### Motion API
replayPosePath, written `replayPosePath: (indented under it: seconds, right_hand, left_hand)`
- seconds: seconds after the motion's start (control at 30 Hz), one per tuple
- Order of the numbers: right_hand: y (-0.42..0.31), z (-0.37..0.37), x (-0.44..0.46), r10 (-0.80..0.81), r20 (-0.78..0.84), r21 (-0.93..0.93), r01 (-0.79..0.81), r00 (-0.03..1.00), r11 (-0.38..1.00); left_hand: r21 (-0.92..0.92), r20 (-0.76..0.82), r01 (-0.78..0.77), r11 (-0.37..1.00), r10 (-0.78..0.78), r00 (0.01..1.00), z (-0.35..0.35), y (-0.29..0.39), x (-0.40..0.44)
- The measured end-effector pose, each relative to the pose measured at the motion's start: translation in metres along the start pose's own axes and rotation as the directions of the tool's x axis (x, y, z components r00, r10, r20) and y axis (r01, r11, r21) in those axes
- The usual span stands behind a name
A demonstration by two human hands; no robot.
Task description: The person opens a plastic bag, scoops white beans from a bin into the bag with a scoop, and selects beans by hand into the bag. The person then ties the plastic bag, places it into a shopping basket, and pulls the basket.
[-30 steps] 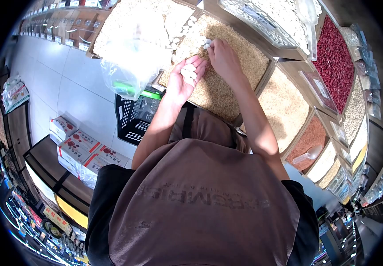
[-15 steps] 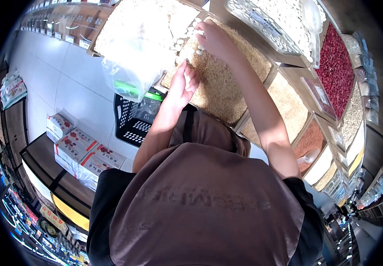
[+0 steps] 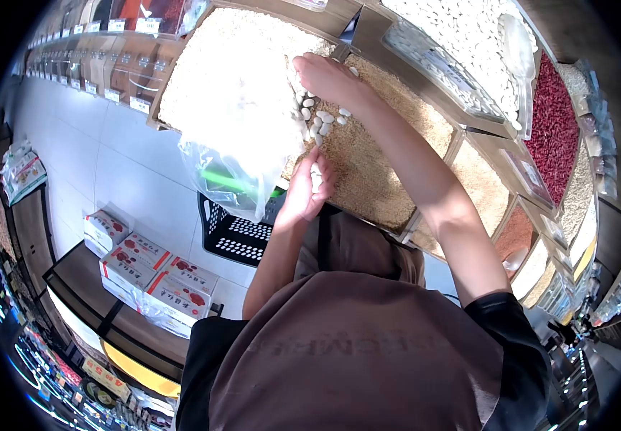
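Observation:
My left hand (image 3: 310, 188) is curled palm up at the near edge of the bins, with white beans (image 3: 316, 174) showing between its thumb and fingers. Just beyond it, several loose white beans (image 3: 322, 123) lie scattered over a bin of brownish grain (image 3: 368, 154). My right hand (image 3: 325, 77) is closed, its fingertips down at the border with the pale grain bin (image 3: 246, 50); whatever they pinch is hidden. A clear plastic bag (image 3: 231, 165), washed out by glare, lies over that bin's front, left of my left hand.
Below the bag is a black perforated basket (image 3: 238, 241). Printed cartons (image 3: 159, 269) stand at lower left. A tub of white beans (image 3: 461, 36) with a clear scoop (image 3: 517, 47) stands upper right, beside a dark red bean bin (image 3: 551, 129).
My right hand has moved left and down from the far part of the grain to the bin border. White beans now show in my left hand. The view has shifted slightly.

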State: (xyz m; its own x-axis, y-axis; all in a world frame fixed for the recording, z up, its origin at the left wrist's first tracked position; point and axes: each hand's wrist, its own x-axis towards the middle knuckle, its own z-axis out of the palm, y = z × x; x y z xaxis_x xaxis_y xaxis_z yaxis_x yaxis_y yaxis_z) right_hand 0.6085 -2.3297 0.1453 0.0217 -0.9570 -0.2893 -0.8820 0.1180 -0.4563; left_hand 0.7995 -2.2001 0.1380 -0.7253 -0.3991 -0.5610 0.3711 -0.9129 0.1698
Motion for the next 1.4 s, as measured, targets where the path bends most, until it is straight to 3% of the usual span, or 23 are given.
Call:
replayPosePath:
  seconds: [0.13,0.17,0.23,0.3,0.37,0.47,0.53,0.57,0.63,0.7,0.73,0.77,0.83,0.93,1.03,1.1,1.17,1.2,1.23,1.27,1.33,1.4]
  right_hand:
    - [0.000,-0.005,-0.012,0.043,-0.063,0.111,-0.035,0.997,0.993]
    - [0.003,-0.008,-0.015,0.013,-0.154,0.197,0.018,0.988,0.980]
    - [0.001,-0.024,-0.032,-0.005,-0.248,0.267,0.074,0.969,0.961]
    - [-0.020,-0.056,-0.074,0.119,-0.152,0.473,-0.034,0.981,0.880]
    - [-0.023,-0.060,-0.108,0.087,0.019,0.524,-0.084,0.996,0.848]
    - [-0.028,-0.049,-0.141,-0.050,0.046,0.550,0.016,0.998,0.835]
    - [-0.024,-0.043,-0.131,0.033,-0.031,0.523,-0.012,0.999,0.852]
    - [-0.021,-0.039,-0.122,0.102,-0.105,0.495,-0.037,0.989,0.868]
    - [-0.008,-0.021,-0.096,0.073,-0.182,0.419,0.010,0.981,0.908]
    - [-0.010,-0.012,-0.073,0.010,-0.169,0.148,0.015,0.986,0.989]
    - [-0.016,-0.016,-0.069,0.093,-0.039,0.229,-0.082,0.995,0.970]
    - [-0.020,-0.015,-0.062,0.087,-0.034,0.227,-0.077,0.996,0.971]
    - [-0.022,-0.011,-0.044,0.137,0.111,0.045,-0.143,0.984,0.989]
    - [-0.019,-0.003,-0.041,0.064,0.032,-0.006,-0.064,0.997,0.998]
    - [-0.017,0.000,-0.040,-0.021,0.070,-0.033,0.023,0.997,0.999]
    - [-0.017,-0.004,-0.044,0.043,0.060,0.048,-0.045,0.997,0.998]
    - [-0.018,-0.013,-0.055,0.101,0.060,0.128,-0.108,0.993,0.986]
    - [-0.016,-0.019,-0.069,0.059,-0.016,0.145,-0.056,0.998,0.988]
    - [-0.017,-0.026,-0.082,0.015,-0.091,0.156,0.000,0.996,0.988]
    - [-0.021,-0.036,-0.096,0.004,-0.079,0.154,0.008,0.997,0.988]
    - [-0.033,-0.051,-0.124,0.107,0.147,0.212,-0.137,0.983,0.968]
    - [-0.039,-0.046,-0.137,0.043,0.149,0.250,-0.080,0.988,0.965]
  left_hand:
    - [-0.005,0.113,-0.023,1.000,0.023,0.993,-0.002,0.005,0.004]
    - [-0.003,0.121,-0.016,1.000,0.016,0.992,-0.002,0.006,0.007]
    - [-0.048,-0.054,-0.027,0.998,0.025,0.998,0.007,0.009,0.012]
    - [-0.070,0.008,-0.003,0.998,0.004,1.000,0.004,0.009,0.019]
    - [0.055,-0.103,0.015,0.998,-0.010,0.995,0.031,0.014,0.015]
    - [-0.019,-0.090,0.047,0.999,-0.049,0.995,0.030,0.007,0.022]
    - [-0.055,-0.083,0.072,0.996,-0.077,0.994,0.023,0.004,0.027]
    - [0.042,-0.067,0.072,0.997,-0.069,0.995,0.018,0.004,0.030]
    - [0.229,-0.029,0.059,0.972,-0.054,0.998,0.014,0.005,0.033]
    - [0.238,-0.083,0.056,0.970,-0.038,0.996,0.024,0.006,0.030]
    - [0.246,-0.034,0.064,0.967,-0.058,0.998,0.020,0.007,0.028]
    - [0.254,0.013,0.069,0.965,-0.075,0.997,0.017,0.009,0.026]
    - [0.237,0.011,0.090,0.967,-0.095,0.995,0.016,0.014,0.024]
    - [0.174,0.026,0.125,0.977,-0.131,0.991,0.011,0.019,0.019]
    - [0.099,0.084,0.150,0.984,-0.159,0.984,0.004,0.022,0.019]
    - [0.071,0.120,0.164,0.984,-0.172,0.978,0.008,0.024,0.017]
    - [0.070,-0.034,0.134,0.989,-0.132,0.991,0.020,0.022,0.014]
    - [0.061,-0.038,0.128,0.990,-0.126,0.991,0.031,0.024,0.012]
    - [0.061,-0.142,0.126,0.990,-0.116,0.983,0.045,0.026,0.011]
    - [0.059,-0.245,0.123,0.991,-0.105,0.964,0.050,0.028,0.012]
    - [0.008,-0.257,0.126,0.992,-0.119,0.959,0.047,0.027,0.016]
    - [-0.032,-0.257,0.134,0.990,-0.138,0.956,0.038,0.023,0.021]
